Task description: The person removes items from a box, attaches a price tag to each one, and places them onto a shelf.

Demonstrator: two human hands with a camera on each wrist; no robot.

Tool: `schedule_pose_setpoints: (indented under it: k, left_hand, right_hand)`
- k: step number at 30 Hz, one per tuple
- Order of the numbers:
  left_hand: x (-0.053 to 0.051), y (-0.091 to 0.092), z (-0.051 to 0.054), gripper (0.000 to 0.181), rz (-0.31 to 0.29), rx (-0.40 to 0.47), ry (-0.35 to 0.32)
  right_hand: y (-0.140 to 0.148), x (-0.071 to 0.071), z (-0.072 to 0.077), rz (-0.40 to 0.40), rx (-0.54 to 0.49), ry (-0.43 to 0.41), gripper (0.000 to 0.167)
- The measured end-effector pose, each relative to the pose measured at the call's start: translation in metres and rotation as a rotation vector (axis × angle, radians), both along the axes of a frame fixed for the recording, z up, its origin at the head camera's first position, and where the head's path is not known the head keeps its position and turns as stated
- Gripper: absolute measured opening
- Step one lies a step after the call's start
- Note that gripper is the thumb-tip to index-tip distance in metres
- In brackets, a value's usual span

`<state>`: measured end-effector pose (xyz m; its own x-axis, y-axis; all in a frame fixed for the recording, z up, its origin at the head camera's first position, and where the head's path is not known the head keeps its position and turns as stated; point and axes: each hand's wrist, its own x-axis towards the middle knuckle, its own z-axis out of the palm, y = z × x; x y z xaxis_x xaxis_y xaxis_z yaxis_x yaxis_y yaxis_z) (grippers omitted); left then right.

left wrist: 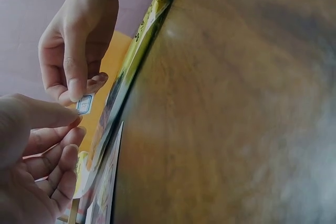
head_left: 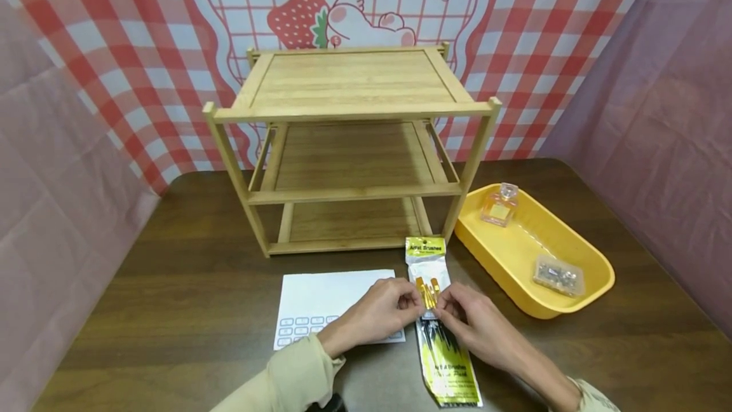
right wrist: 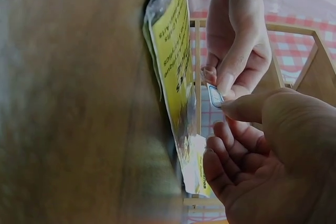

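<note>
A small white label with a blue border (left wrist: 84, 104) is held between the fingertips of both hands, and the right wrist view shows the same label (right wrist: 214, 96). My left hand (head_left: 384, 309) pinches one edge with thumb and finger. From the other side, my right hand (head_left: 477, 323) pinches the opposite edge. Directly beneath both hands lies a packet of artist brushes (head_left: 448, 361), yellow and clear, with gold ferrules showing through its plastic. Partly under the left hand is a white sheet of blue-framed labels (head_left: 326, 291); its right part is hidden.
A three-tier wooden shelf (head_left: 354, 197) stands behind the packet, whose top end reaches its front right leg. To the right, a yellow tray (head_left: 509, 259) holds a perfume bottle (head_left: 500, 206) and a clear box of small metallic pieces (head_left: 559, 275). A checked cloth (head_left: 131, 68) hangs behind.
</note>
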<state>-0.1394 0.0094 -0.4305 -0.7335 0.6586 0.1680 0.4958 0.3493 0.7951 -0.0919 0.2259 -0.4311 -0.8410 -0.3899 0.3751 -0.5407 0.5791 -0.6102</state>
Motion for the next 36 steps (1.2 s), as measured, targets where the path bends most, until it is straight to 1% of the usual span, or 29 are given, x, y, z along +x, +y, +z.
schedule_pose_setpoints:
  k: [7,14,19,24,28,36]
  left_hand:
    - [0.0008,0.0015,-0.0002,0.009,-0.010,-0.020,0.016]
    - [0.0018,0.0023,-0.0027,0.010,-0.011,-0.032,0.041]
    - [0.0020,0.0034,-0.0036,0.008,-0.022,-0.045,0.057]
    - [0.0019,0.0044,-0.0042,0.009,-0.028,-0.047,0.073]
    - [0.0022,0.0052,-0.0046,0.010,-0.031,-0.044,0.069]
    - [0.0032,0.0071,-0.0072,0.009,-0.037,-0.053,0.072]
  right_hand:
    - [0.0021,0.0010,-0.0018,0.012,-0.007,0.007,0.025]
    - [0.0030,0.0007,-0.0006,0.005,0.005,-0.035,0.024]
    - [0.0035,0.0020,-0.0010,0.005,0.025,-0.050,0.024]
    - [0.0037,0.0031,-0.0024,0.004,0.023,-0.035,0.024]
    - [0.0042,0.0036,-0.0030,0.001,0.027,-0.038,0.022]
    - [0.0048,0.0048,-0.0044,-0.002,0.036,-0.016,0.026]
